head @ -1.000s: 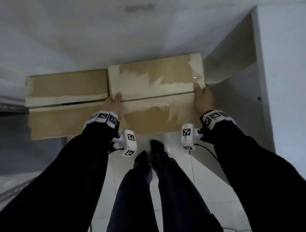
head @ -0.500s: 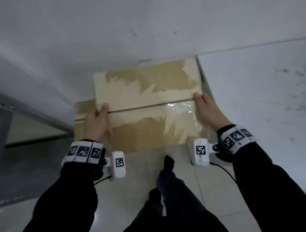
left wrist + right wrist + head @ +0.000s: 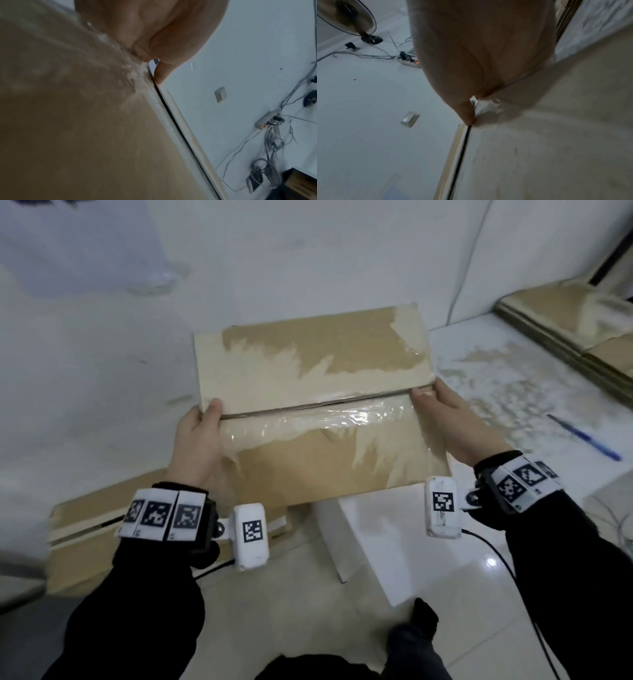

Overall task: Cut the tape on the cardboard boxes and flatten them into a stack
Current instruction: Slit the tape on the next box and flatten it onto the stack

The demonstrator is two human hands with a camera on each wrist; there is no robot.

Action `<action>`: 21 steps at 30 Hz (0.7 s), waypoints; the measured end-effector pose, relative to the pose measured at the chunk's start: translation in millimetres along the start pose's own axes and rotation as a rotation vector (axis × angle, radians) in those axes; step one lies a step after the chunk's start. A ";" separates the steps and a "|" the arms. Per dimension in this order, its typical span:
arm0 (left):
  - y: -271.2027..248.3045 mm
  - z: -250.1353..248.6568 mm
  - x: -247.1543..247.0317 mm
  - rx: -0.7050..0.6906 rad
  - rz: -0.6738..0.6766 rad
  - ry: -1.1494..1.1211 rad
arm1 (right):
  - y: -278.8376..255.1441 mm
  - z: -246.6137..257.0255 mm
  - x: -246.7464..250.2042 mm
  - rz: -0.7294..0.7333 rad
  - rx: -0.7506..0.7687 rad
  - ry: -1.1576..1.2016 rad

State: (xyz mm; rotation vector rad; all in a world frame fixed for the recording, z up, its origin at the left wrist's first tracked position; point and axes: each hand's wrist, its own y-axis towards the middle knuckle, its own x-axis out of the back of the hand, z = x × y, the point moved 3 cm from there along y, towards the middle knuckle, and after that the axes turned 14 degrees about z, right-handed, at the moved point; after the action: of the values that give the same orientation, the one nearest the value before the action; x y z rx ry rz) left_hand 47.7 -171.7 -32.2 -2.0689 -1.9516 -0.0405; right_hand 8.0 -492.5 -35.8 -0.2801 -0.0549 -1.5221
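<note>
white table (image 3: 513, 392) to the right, pale tiled floor (image 3: 308, 594) below. cardboard box (image 3: 318, 419) held up in front of the person, above the table's near corner, flaps closed with a dark seam across the top (clear tape (image 3: 308, 419) still glossy along it). second box (image 3: 89, 529) lies on the floor at lower left. flattened cardboard stack (image 3: 575, 326) on the table's far right. left hand (image 3: 197, 440) grips the box's left end, thumb at the seam; right hand (image 3: 455, 426) grips the right end likewise. blue pen (image 3: 585, 438) on the table.
</note>
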 end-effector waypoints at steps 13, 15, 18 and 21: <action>51.4 -20.5 -295.4 0.247 0.212 0.076 | 26.4 -85.0 285.9 0.013 -0.224 -0.012; 61.2 -21.6 -314.0 0.275 0.243 0.108 | 35.5 -93.2 305.5 0.009 -0.240 -0.007; 79.8 -18.5 -331.6 0.304 0.262 0.148 | 43.5 -105.1 321.6 0.013 -0.291 0.016; 93.8 -21.0 -342.5 0.346 0.295 0.237 | 51.7 -114.6 327.8 0.040 -0.354 0.033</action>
State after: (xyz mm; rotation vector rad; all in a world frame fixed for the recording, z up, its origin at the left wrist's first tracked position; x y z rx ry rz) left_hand 116.4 -512.7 -106.1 -1.9914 -1.3913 0.1035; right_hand 61.0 -835.9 -85.5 -0.5339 0.2476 -1.4918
